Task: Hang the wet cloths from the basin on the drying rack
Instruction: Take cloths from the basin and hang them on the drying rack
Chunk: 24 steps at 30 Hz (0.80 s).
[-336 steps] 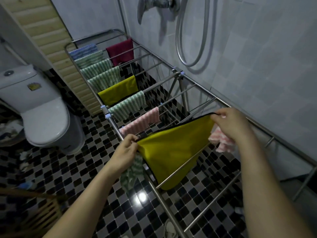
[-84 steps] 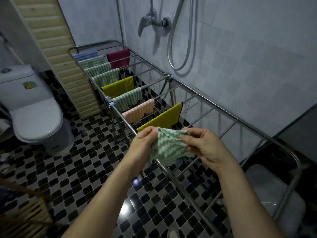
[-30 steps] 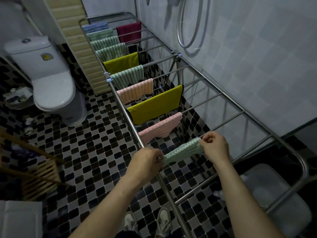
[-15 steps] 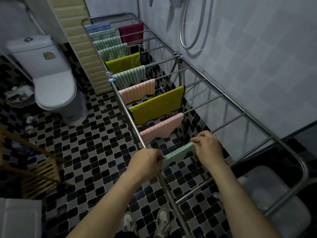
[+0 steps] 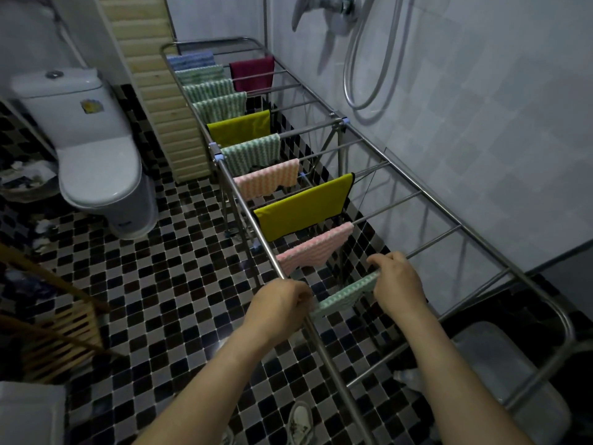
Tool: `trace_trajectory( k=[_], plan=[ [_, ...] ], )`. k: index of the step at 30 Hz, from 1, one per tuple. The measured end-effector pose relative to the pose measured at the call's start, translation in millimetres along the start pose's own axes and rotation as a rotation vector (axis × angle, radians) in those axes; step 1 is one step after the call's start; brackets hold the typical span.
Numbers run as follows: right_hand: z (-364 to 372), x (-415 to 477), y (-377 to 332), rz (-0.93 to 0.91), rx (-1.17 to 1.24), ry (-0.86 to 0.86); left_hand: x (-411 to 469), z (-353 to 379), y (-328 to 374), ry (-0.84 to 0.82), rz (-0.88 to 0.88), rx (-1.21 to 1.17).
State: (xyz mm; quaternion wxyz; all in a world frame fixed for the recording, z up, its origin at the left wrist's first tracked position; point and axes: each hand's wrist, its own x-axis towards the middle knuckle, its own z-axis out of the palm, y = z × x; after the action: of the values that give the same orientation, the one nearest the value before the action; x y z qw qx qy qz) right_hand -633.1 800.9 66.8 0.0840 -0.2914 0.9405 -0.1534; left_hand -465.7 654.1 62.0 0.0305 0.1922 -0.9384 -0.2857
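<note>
The long stainless-steel tube drying rack (image 5: 462, 225) runs from 11 o'clock down to 5 o'clock along the tiled wall, its smooth round rungs lying crosswise. Under its near end, at 5 o'clock, sits the pale grey plastic basin (image 5: 500, 358); it is dim there, so you probably cannot tell from here whether any cloths are left in it.

The mint-green wavy-ribbed cloth (image 5: 345, 295) lies draped over the nearest loaded rung. Its long axis follows that rung from 8 o'clock to 2 o'clock, stretched flat between your hands. It looks soft and limp, like the pink ribbed cloth (image 5: 316, 248) one rung beyond and unlike the smooth yellow-green cloth (image 5: 305, 208) past that.

Your left hand (image 5: 279, 305) has its fingers curled and pinches the cloth's end just beside the near side rail. Your right hand (image 5: 398, 284) has its fingers curled over the other end, on the rung.

This cloth seems seated. The basin lies at 4 o'clock from your right hand, which is the nearer one for the next reach.
</note>
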Motion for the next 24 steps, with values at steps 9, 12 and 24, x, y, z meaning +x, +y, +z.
trace_trajectory(
  k=[9,12,24],
  plan=[
    [-6.2,-4.5,-110.1,-0.121,0.129,-0.015,-36.3,-67.5,-61.3,0.131,-0.11,-0.368],
    [-2.6,-4.5,-159.7,-0.143,0.267,-0.081,-51.6,-92.6,-88.6,0.169,-0.159,-0.476],
    [32.0,14.3,-376.4,-0.07,1.139,-0.567,-102.4,-194.2,-202.1,0.543,-0.406,-0.658]
  ],
)
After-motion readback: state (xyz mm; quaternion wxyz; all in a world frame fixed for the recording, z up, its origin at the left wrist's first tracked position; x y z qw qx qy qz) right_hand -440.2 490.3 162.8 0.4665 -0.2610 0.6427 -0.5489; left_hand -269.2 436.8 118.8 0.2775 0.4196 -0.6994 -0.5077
